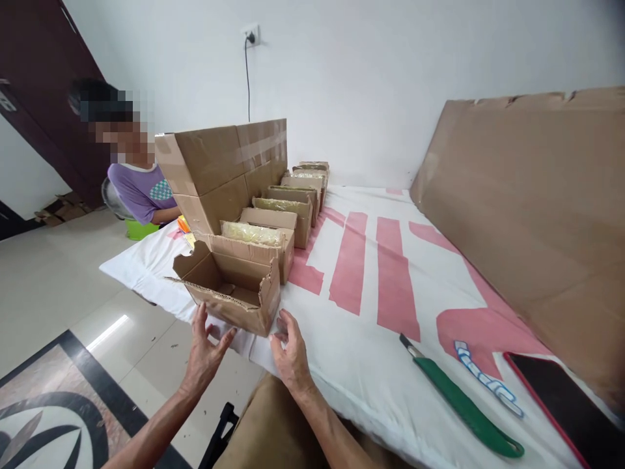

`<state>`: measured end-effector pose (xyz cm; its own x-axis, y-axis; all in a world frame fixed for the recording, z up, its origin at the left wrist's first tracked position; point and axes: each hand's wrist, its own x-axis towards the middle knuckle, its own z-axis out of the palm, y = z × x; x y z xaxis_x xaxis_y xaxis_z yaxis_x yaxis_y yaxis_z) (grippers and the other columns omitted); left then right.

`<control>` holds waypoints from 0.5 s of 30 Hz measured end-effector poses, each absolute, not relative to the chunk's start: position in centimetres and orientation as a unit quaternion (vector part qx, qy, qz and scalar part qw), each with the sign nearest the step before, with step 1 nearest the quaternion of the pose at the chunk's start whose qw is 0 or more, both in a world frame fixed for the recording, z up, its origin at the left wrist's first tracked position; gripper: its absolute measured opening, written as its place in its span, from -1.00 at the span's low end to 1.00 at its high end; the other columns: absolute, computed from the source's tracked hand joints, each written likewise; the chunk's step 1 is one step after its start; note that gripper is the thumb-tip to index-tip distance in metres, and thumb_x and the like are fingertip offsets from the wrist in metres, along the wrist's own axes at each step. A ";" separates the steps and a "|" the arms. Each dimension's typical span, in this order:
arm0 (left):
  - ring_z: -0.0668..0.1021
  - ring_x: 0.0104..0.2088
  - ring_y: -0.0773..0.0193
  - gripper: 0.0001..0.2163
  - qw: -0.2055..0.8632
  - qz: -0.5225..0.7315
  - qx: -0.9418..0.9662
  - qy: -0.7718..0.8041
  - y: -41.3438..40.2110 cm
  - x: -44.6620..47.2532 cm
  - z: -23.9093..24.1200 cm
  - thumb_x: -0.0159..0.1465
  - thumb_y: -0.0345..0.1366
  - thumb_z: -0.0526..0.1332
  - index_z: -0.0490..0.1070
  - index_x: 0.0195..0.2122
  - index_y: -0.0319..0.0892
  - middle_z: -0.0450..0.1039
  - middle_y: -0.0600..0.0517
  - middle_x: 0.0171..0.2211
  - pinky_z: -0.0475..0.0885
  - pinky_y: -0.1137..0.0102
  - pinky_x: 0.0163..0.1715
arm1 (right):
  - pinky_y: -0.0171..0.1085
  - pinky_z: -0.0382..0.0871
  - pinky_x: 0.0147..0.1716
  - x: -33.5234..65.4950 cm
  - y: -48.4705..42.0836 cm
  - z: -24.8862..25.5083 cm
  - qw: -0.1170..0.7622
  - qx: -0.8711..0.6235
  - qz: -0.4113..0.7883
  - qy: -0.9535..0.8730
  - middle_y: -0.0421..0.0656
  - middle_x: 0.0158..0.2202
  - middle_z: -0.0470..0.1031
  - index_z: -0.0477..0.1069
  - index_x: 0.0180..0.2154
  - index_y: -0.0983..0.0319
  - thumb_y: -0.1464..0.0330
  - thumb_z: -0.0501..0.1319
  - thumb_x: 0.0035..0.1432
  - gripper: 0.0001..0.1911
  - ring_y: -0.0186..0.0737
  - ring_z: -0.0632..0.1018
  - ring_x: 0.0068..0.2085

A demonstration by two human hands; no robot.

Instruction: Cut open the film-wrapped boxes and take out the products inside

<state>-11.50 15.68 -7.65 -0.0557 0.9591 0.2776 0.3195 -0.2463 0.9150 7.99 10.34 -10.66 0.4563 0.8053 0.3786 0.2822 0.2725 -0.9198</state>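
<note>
Mattress (371, 365) w/ boxes (273, 215), knife (463, 407).

The open box (234, 286) by the left hand (204, 352) and right hand (291, 355) is matt brown corrugated cardboard, its torn front edge rough and fluted. Behind that box, the row of boxes (288, 202) is the same dull card (one flap bears glossy clear tape). Under the box lies a white cloth sheet (371, 339), soft and matt, printed pink. Right of the box, a green knife handle (463, 407) looks like smooth plastic. The floor (53, 286) left of the box is glossy tile.
</note>
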 end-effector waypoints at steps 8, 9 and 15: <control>0.11 0.50 -0.21 0.00 0.292 0.518 0.627 0.503 17.1 -9.3 -7.6 0.14 0.10 0.45 -0.09 0.50 0.11 -0.08 -0.22 0.51 0.32 -0.13 0.35 | -0.16 0.65 -0.14 7.6 10.3 -10.8 0.647 -0.555 0.216 -0.476 0.07 0.24 0.46 0.34 0.28 0.17 0.47 0.15 0.09 -0.32 0.01 0.58 0.15; 0.12 0.50 -0.23 0.01 0.289 0.519 0.627 0.505 17.1 -9.2 -7.6 0.13 0.10 0.46 -0.08 0.49 0.10 -0.07 -0.23 0.51 0.34 -0.13 0.33 | -0.16 0.65 -0.14 7.6 10.2 -10.7 0.646 -0.554 0.219 -0.478 0.08 0.25 0.45 0.33 0.28 0.17 0.47 0.15 0.09 -0.32 0.01 0.58 0.16; 0.18 0.47 -0.23 -0.03 0.268 0.536 0.619 0.508 16.9 -7.9 -7.6 0.15 0.08 0.45 -0.04 0.49 0.07 0.01 -0.24 0.47 0.38 -0.11 0.30 | -0.18 0.65 -0.14 7.9 10.0 -10.5 0.642 -0.545 0.227 -0.489 0.06 0.25 0.45 0.30 0.30 0.16 0.49 0.14 0.11 -0.31 -0.01 0.57 0.17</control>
